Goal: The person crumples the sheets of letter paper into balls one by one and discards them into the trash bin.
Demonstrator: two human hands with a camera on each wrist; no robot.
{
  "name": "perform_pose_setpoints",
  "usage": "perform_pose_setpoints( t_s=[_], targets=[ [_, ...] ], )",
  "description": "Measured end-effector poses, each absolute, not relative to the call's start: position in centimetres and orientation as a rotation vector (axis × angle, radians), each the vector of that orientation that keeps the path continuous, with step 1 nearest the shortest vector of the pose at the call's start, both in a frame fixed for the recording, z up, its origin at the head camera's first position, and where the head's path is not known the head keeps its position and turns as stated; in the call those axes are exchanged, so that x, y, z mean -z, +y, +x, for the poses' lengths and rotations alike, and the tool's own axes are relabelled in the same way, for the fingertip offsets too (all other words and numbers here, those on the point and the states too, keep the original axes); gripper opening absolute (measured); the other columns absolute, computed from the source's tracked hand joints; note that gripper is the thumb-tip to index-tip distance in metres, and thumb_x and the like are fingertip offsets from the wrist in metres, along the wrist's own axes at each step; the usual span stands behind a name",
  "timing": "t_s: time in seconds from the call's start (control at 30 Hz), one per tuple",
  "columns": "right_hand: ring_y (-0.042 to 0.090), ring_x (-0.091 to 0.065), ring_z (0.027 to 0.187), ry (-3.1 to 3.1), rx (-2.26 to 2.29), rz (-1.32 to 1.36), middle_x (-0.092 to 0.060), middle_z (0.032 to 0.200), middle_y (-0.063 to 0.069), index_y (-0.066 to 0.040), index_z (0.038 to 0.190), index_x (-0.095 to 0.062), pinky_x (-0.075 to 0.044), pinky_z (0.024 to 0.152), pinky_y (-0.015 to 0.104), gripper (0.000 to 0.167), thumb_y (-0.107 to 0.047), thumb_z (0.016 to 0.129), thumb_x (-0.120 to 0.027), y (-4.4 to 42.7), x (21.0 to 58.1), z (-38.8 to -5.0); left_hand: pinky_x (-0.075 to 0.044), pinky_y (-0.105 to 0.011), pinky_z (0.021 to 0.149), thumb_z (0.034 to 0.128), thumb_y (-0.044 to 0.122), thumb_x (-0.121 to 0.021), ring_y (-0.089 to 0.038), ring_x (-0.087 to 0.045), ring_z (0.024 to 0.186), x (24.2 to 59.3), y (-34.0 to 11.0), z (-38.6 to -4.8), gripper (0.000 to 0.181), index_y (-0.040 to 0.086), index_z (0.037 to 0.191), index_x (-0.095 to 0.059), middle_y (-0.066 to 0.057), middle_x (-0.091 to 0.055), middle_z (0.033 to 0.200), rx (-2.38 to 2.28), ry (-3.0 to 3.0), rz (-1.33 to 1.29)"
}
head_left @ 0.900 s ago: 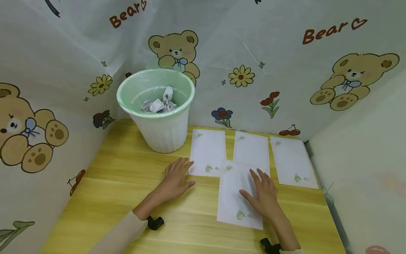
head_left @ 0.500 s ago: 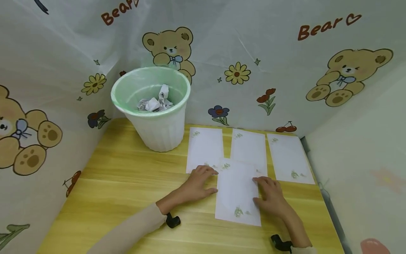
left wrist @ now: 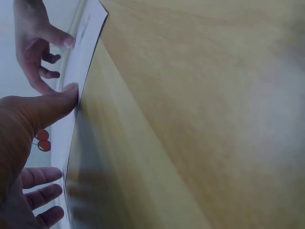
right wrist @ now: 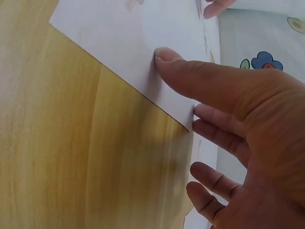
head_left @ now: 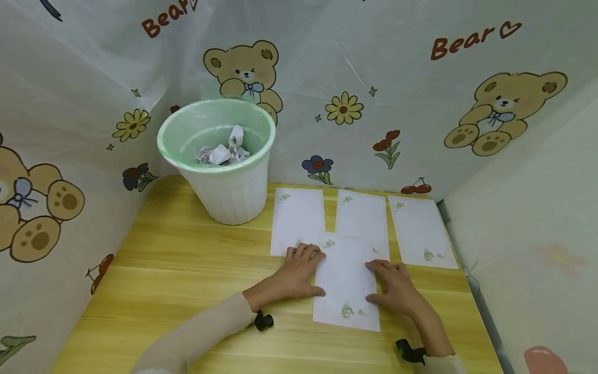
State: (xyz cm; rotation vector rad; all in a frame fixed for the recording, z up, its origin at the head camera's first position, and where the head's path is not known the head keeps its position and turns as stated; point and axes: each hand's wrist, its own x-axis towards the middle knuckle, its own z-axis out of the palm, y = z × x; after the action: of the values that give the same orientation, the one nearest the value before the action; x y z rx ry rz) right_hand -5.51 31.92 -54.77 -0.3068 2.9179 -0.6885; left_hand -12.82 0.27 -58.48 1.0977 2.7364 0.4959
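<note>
While the near sheet of decorated paper [head_left: 345, 280] lies between both hands on the wood-grain tabletop [head_left: 210, 270], its upper part overlaps the middle back sheet [head_left: 361, 218]. Left back sheet [head_left: 298, 215] and right back sheet [head_left: 422, 231] lie flat to either side, along the table's far edge; neither looks creased.

Left hand [head_left: 296, 272] at the near sheet's left edge, right hand [head_left: 397, 291] at its right; thumbs and fingers spread apart on both, no clear pinch. Firmness of contact: cannot tell.

Progress, as judged: crumpled paper [head_left: 224, 153] sits in the lined wastebasket [head_left: 229, 195], so some paper has been dealt with. Four sheets remain smooth; the near one is only framed by the hands, not folded or crushed.

Views compared: only the head view takes in the wastebasket and the whole layout of sheets. Left wrist view adds the left thumb [left wrist: 47, 109] at the paper's edge, other fingertips beside it lower down. Right wrist view shows the right thumb [right wrist: 200, 81] over the paper, two fingers near its corner, two more loosely bent beyond; from above, those last two are mostly hidden.
</note>
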Motion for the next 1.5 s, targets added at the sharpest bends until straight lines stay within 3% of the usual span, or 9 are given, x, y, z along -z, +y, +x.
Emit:
perform_pose_setpoints(
  t_s=[0.3,0.53,0.73,0.9,1.0,1.17,1.5],
  targets=[
    [0.029,-0.046,0.114,2.883,0.702,-0.287,-0.066,0.145,0.008,-0.014,0.141,-0.067,-0.045,0.092,0.043,0.073,-0.028,0.077,-0.099,31.8,54.6,-5.9,-0.031,-0.046,0.103,0.0831,0.076,-0.079,-0.023,-0.038,0.142,58.4,0.4,-13.3,0.099,0.025,0.161,-0.044,0.005,-0.043,0.163,-0.489,2.705,1.062],
    [0.022,-0.044,0.109,2.854,0.751,-0.27,-0.07,0.137,0.001,-0.017,0.131,-0.07,-0.045,0.091,0.039,0.064,-0.03,0.076,-0.1,31.7,54.5,-6.4,-0.031,-0.047,0.104,0.0817,0.074,-0.082,-0.023,-0.04,0.139,57.8,0.6,-13.3,0.09,0.026,0.152,-0.051,0.008,-0.049,0.155,-0.479,2.702,1.051],
    [0.015,-0.05,0.104,2.854,0.803,-0.261,-0.074,0.115,-0.008,-0.022,0.116,-0.075,-0.048,0.091,0.037,0.041,-0.027,0.081,-0.096,31.7,54.9,-6.5,-0.03,-0.047,0.102,0.0862,0.066,-0.083,-0.018,-0.044,0.127,57.9,0.7,-13.2,0.063,0.031,0.133,-0.06,0.012,-0.056,0.138,-0.532,2.719,1.085],
    [0.01,-0.05,0.088,2.91,0.812,-0.253,-0.076,0.099,-0.01,-0.022,0.101,-0.079,-0.047,0.078,0.029,0.017,-0.021,0.089,-0.09,31.4,55.3,-6.5,-0.032,-0.047,0.103,0.1003,0.046,-0.076,-0.015,-0.05,0.118,58.3,0.9,-13.1,0.026,0.034,0.123,-0.069,0.014,-0.064,0.122,-0.548,2.803,1.161],
    [0.009,-0.049,0.083,2.946,0.802,-0.282,-0.076,0.094,-0.01,-0.02,0.097,-0.08,-0.044,0.073,0.028,0.011,-0.017,0.09,-0.088,31.3,55.5,-6.6,-0.034,-0.046,0.103,0.1029,0.037,-0.074,-0.015,-0.053,0.113,58.3,1.0,-13.1,0.016,0.033,0.118,-0.073,0.013,-0.068,0.117,-0.57,2.863,1.184],
    [0.01,-0.054,0.084,3.008,0.748,-0.278,-0.075,0.09,-0.009,-0.019,0.095,-0.08,-0.048,0.076,0.031,0.01,-0.014,0.09,-0.087,31.1,55.5,-7.0,-0.035,-0.045,0.105,0.1012,0.033,-0.076,-0.014,-0.056,0.11,58.2,1.2,-13.3,0.013,0.032,0.114,-0.073,0.013,-0.072,0.114,-0.615,2.944,1.179],
    [0.016,-0.061,0.093,3.245,0.957,-0.451,-0.079,0.099,-0.003,-0.018,0.1,-0.079,-0.053,0.077,0.037,0.022,-0.005,0.086,-0.089,30.3,53.6,-8.1,-0.042,-0.042,0.098,0.0967,0.029,-0.082,-0.012,-0.063,0.103,55.4,-0.3,-14.9,0.011,0.029,0.104,-0.074,0.014,-0.077,0.107,-0.899,3.09,1.211]
  ],
)
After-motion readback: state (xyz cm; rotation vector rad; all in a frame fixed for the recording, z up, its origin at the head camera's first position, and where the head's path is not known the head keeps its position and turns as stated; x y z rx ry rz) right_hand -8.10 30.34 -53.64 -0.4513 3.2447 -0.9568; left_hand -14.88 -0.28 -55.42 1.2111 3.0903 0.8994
